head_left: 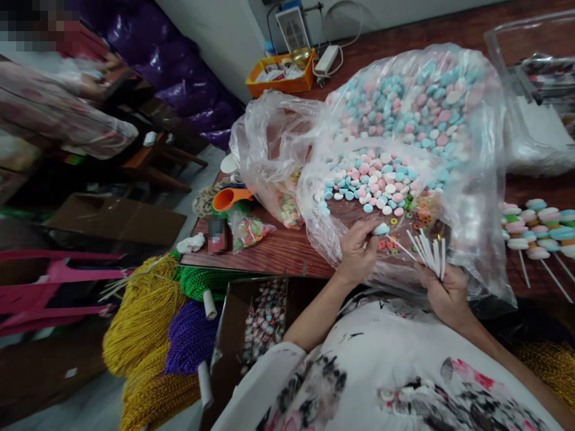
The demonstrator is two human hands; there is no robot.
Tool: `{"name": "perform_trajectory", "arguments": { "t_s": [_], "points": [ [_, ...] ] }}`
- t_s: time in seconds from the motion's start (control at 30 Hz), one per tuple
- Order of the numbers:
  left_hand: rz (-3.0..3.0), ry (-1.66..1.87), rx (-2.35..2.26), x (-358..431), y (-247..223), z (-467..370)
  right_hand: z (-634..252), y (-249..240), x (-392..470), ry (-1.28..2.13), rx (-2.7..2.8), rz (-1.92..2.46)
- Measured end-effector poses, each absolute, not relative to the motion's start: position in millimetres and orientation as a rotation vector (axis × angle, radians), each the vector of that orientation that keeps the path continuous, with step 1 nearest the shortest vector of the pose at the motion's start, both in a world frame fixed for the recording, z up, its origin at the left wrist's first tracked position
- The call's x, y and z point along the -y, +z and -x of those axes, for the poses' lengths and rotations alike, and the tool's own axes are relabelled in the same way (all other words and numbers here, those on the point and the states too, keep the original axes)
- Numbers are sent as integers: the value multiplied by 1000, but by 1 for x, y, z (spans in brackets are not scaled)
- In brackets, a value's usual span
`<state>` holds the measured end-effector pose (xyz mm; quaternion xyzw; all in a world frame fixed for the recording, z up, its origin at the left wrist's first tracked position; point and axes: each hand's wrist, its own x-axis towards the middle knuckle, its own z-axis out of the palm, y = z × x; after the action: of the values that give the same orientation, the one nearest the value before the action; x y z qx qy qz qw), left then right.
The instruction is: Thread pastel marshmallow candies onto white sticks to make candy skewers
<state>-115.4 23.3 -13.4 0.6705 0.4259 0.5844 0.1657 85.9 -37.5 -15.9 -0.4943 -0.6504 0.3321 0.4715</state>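
My left hand (357,252) pinches a pale blue and white marshmallow-like piece (381,229) between thumb and fingertips. One thin white stick (401,246) runs from that piece toward my right hand (444,293), its tip touching or in the piece; I cannot tell which. Closed around a bundle of white sticks (432,254), my right hand holds them fanned upward. Just beyond both hands, loose pink, blue and white pieces (372,179) spill from a large clear plastic bag (487,179). Small coloured rings (390,244) lie near my left fingertips.
Finished-looking skewers of stacked pieces (539,227) lie at the right. An orange scoop (231,199) and a small bag of coloured bits (251,232) sit at the table's left. Below the edge stand a box (230,323) and yellow cord bundles (139,317). Another person sits far left.
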Motion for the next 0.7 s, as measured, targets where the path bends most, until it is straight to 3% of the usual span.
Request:
{"name": "perform_trajectory", "arguments": {
  "t_s": [0.7],
  "points": [
    [-1297, 1467, -1178, -16, -5, 101, -76, -31, 39, 908, 1611, 1233]
  ]
}}
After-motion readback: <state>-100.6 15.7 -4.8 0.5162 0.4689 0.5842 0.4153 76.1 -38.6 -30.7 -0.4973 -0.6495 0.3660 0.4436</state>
